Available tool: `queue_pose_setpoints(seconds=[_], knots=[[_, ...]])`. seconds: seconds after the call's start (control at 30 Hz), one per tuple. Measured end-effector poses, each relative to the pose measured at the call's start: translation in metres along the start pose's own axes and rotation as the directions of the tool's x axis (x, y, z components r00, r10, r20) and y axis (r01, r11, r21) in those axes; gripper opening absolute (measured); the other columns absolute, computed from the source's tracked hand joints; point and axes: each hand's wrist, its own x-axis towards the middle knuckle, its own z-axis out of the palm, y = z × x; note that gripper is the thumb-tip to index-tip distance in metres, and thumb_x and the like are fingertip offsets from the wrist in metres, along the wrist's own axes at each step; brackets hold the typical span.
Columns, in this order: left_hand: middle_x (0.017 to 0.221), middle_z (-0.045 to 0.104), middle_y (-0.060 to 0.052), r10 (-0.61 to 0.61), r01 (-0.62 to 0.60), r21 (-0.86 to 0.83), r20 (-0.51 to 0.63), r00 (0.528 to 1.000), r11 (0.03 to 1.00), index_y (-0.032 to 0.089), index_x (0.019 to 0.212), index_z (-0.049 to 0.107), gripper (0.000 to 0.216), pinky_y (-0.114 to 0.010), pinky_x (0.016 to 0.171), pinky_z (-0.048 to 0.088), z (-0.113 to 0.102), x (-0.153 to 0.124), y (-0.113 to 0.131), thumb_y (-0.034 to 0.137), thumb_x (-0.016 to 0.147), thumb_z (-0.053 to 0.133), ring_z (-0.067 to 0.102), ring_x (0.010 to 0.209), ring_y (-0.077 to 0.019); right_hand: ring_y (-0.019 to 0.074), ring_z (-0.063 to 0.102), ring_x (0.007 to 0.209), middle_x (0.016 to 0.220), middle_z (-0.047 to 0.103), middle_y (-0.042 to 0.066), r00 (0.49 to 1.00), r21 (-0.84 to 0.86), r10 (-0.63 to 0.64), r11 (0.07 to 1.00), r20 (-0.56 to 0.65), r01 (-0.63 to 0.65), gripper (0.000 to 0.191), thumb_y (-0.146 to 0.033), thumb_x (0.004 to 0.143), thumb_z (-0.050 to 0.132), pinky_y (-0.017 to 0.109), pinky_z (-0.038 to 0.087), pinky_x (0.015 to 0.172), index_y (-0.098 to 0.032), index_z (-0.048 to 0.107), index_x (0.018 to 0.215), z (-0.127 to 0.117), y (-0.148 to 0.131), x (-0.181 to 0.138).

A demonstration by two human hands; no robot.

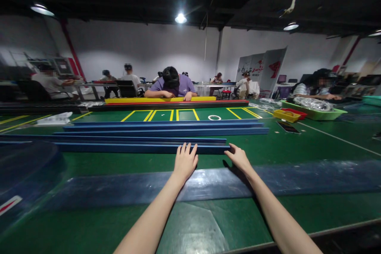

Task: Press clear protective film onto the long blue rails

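A long dark-blue plastic strip point(125, 148) with a channel-like profile lies across the green table in front of me. My left hand point(186, 161) rests over it near its right part, fingers stretched out and spread across the top edge. At the strip's right end is my right hand point(239, 156), its thumb and forefinger apart, the fingertips touching the end; its other fingers are mostly hidden. Just behind runs another blue strip point(205, 140), and farther back several more blue strips point(166, 131) lie roughly parallel.
A clear plastic sheet point(214, 184) covers the table nearer me. Beyond the strips are yellow tape lines, a white ring point(214, 118), and red and yellow strips point(160, 100) before a co-worker in purple point(186, 83). A phone point(288, 127), yellow tray point(286, 116) and green basin point(320, 114) sit right.
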Motion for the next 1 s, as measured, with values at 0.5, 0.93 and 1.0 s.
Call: queue_pose_setpoints(seconds=[0.5, 0.93, 1.0], knots=[[0.122, 0.055, -0.009, -0.062, 0.059, -0.046, -0.048, 0.997, 0.997, 0.023, 0.121, 0.053, 0.037, -0.046, 0.096, 0.035, 0.004, -0.002, -0.001, 0.027, 0.086, 0.044, 0.044, 0.117, -0.0267, 0.0218, 0.056, 0.090, 0.093, 0.061, 0.009, 0.981, -0.295, -0.187, 0.942, -0.057, 0.162, 0.032, -0.044, 0.081, 0.042, 0.029, 0.042, 0.070, -0.018, 0.060, 0.085, -0.028, 0.006, -0.011], [0.123, 0.054, -0.009, -0.069, 0.068, -0.039, -0.025, 0.997, 0.997, 0.022, 0.122, 0.052, 0.038, -0.045, 0.097, 0.035, 0.005, -0.001, -0.001, 0.027, 0.085, 0.045, 0.043, 0.118, -0.0265, 0.0109, 0.049, 0.059, 0.063, 0.057, -0.001, 0.809, 0.088, -0.216, 0.976, 0.546, 0.201, 0.021, -0.031, 0.058, 0.067, 0.021, 0.035, 0.053, -0.016, 0.056, 0.069, -0.025, 0.007, -0.012], [0.123, 0.054, -0.009, -0.069, 0.068, -0.041, -0.021, 0.997, 0.997, 0.022, 0.123, 0.051, 0.038, -0.045, 0.097, 0.035, 0.004, -0.001, 0.000, 0.027, 0.085, 0.045, 0.043, 0.118, -0.0266, 0.0098, 0.047, 0.057, 0.060, 0.055, -0.002, 0.797, 0.080, -0.207, 0.977, 0.568, 0.197, 0.018, -0.028, 0.058, 0.066, 0.021, 0.033, 0.052, -0.017, 0.054, 0.065, -0.024, 0.008, -0.011]])
